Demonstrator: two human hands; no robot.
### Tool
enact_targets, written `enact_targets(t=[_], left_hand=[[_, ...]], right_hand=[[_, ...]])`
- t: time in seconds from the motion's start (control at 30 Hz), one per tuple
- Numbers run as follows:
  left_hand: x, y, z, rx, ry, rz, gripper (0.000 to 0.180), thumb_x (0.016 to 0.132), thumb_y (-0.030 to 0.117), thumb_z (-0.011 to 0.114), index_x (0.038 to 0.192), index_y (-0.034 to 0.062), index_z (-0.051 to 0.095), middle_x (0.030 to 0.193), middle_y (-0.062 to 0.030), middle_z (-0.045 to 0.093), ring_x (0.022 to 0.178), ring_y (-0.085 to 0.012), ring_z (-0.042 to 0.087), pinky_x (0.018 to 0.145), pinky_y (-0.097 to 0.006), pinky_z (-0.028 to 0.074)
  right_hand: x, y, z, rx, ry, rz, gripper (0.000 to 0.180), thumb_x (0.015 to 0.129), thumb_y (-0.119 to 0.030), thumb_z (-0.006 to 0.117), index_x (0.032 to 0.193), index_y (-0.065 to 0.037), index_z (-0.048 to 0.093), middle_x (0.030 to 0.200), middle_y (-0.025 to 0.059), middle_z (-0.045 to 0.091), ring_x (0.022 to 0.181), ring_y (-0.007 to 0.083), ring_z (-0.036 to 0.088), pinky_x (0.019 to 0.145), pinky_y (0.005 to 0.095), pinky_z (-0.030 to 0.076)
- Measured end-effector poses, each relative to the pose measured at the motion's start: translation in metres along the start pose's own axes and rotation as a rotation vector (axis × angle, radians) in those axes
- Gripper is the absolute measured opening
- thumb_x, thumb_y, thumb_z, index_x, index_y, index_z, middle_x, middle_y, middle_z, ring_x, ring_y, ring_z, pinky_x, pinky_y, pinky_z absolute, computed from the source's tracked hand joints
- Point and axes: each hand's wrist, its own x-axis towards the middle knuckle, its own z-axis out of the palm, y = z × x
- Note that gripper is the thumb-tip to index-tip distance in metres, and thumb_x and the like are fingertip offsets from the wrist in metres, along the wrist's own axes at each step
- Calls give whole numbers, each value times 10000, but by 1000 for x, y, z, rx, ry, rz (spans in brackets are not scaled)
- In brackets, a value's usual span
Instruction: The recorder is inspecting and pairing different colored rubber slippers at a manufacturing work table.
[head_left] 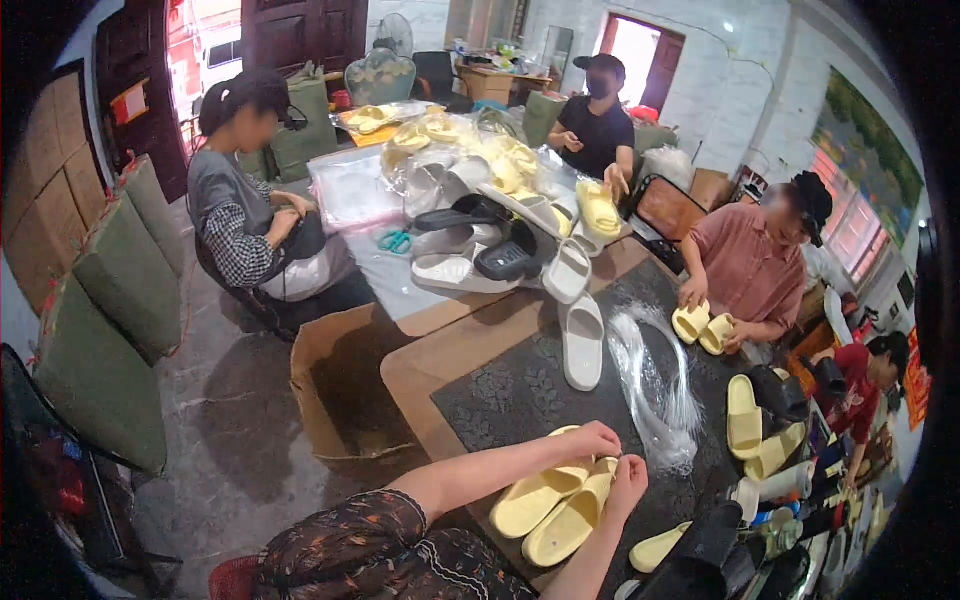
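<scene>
Holds the left forearm long and gently rising to the right, out of a dark patterned sleeve (345,540); holds the right forearm steep, up from the lower edge. Has left hand (597,440) and right hand (628,482) nearly together, just beside each other, at the upper-right end of a yellow pair (557,527). Curls the fingers of both hands inward, tips facing. Cannot tell how far apart the tips are, nor whether pinching anything thin. Rests the pair at the near side of the dark mat (510,395), side by side, long axis from lower left to upper right. Points rounded ends lower left, far ends partly behind the hands; cannot tell toe from heel for certain. Crosses one slipper with the left wrist. Has clear strands (672,440) lying just beyond the hands, a grey slipper (583,345) farther off.
</scene>
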Motion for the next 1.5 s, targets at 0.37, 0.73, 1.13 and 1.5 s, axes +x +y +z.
enact_targets(t=[0.37, 0.73, 1.13, 1.5], left_hand=[[17, -22, 0, 0, -13, 9, 114, 745, 133, 650, 780, 30, 686, 683, 24, 601, 624, -63, 522, 565, -240, 423], [6, -6, 6, -59, -26, 110, 152, 814, 194, 678, 837, 45, 699, 717, 35, 614, 650, -47, 523, 570, -216, 419], [5, 7, -8, -197, -89, -167, 110, 809, 153, 677, 875, 65, 683, 737, 32, 615, 637, -51, 538, 543, -203, 405], [16, -20, -11, -98, -153, -212, 79, 827, 108, 646, 861, 40, 668, 755, 4, 629, 658, -80, 588, 594, -232, 470]], right_hand=[[1, -6, -1, 23, -56, 47, 47, 879, -38, 557, 833, -34, 563, 753, -20, 542, 661, 51, 497, 595, 186, 398], [-2, -9, 0, 39, 2, -9, 39, 875, -58, 581, 849, -40, 560, 784, -22, 542, 687, 50, 471, 606, 196, 383], [4, -8, 9, -7, 2, 26, 23, 857, -69, 608, 851, -47, 606, 717, -70, 528, 629, 4, 450, 546, 171, 341], [-5, -13, 1, -15, -45, 90, 54, 869, -94, 609, 841, -48, 601, 697, -79, 534, 600, -8, 448, 532, 162, 336]])
